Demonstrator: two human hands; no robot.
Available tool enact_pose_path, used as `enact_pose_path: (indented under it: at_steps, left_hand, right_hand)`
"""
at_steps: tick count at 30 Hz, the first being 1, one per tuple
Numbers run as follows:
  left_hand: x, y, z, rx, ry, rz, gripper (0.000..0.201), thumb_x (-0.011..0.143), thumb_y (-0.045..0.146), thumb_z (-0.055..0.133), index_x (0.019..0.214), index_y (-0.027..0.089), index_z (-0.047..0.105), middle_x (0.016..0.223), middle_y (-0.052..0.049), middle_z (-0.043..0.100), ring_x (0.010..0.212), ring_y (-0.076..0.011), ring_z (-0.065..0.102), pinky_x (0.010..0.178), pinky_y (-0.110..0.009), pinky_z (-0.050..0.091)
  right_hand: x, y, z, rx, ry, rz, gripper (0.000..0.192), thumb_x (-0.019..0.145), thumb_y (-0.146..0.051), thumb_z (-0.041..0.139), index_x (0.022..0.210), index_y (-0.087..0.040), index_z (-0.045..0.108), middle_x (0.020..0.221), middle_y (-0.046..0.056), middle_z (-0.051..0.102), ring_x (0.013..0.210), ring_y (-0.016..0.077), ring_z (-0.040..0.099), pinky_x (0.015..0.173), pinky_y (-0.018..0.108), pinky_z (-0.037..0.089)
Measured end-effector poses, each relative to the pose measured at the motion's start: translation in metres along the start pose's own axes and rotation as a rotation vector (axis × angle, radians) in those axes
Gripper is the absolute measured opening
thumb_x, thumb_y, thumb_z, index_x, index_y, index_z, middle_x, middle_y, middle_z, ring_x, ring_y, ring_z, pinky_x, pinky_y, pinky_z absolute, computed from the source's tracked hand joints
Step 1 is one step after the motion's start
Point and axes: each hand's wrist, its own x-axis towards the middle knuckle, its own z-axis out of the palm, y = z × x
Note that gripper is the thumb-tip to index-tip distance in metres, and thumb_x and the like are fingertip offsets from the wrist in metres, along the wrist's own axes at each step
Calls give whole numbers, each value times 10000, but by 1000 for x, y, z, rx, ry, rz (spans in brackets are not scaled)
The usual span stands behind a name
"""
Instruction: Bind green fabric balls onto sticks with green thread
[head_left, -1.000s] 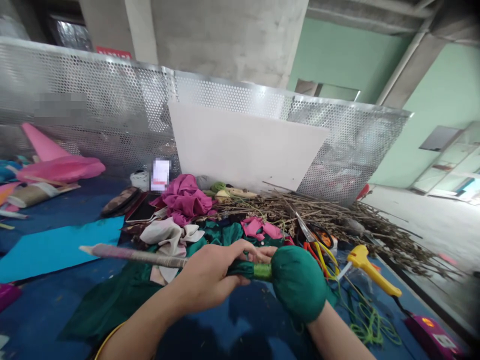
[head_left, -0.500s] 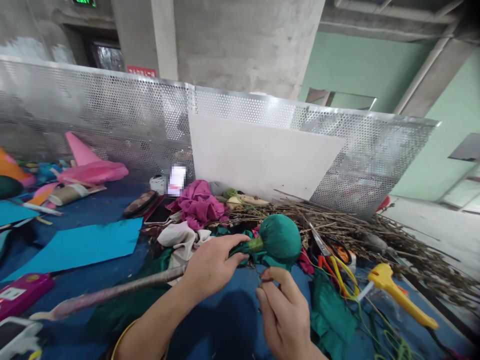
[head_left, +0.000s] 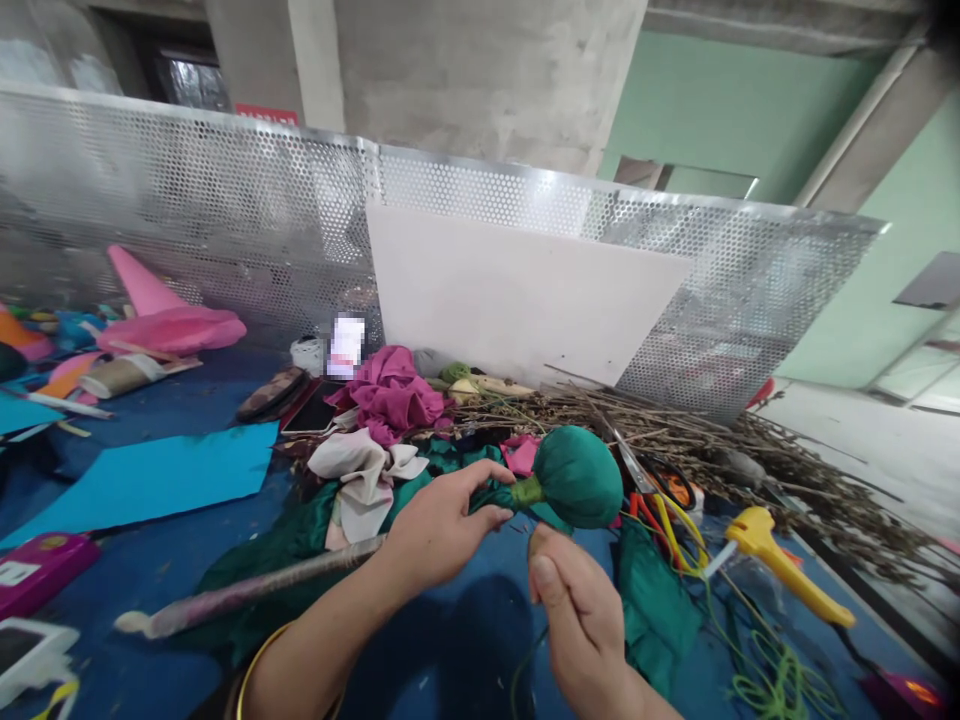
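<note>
Green ball on a stick, held above the blue table, left hand clamped at its neck, right hand pinching probably green thread; keep wraps taut.

Two hands, left and right, one green fabric ball, one wrapped stick, one yellow glue gun, one pink cone, one white board
</note>
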Motion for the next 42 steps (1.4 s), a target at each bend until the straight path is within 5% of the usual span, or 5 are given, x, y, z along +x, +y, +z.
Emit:
enact_pose_path:
  at_steps: [7,12,26,42]
  left_hand:
    - [4,-4,4,103,-10,-24,311,814,331,503,1090,268,632,864,10,716,752,-202,605,653,-274,407]
    - [3,-6,1,220,-18,-19,326,817,312,491,1108,280,635,1031,-19,714,945,-235,640,784,-306,469]
    - [-2,2,11,270,-170,-14,336,797,284,505,1099,291,652,1092,-17,713,975,-251,655,797,-346,490]
    - [-7,5,16,403,-182,53,347,827,294,484,1143,308,625,998,-11,732,923,-266,670,785,-370,495]
  right_hand:
    - [9,-4,1,-83,-99,-108,242,951,-118,357,741,-204,441,663,4,499,633,138,493,589,253,408]
    - [26,-11,-21,-132,-118,-75,200,928,-124,420,775,-199,526,972,68,577,781,149,567,650,255,460]
    - [28,-5,-37,-352,-73,41,270,947,-197,453,753,-200,641,758,32,504,722,147,564,653,255,464]
    - [35,3,-34,-498,-23,-54,175,897,-148,577,813,-220,712,746,14,599,697,151,555,748,365,390]
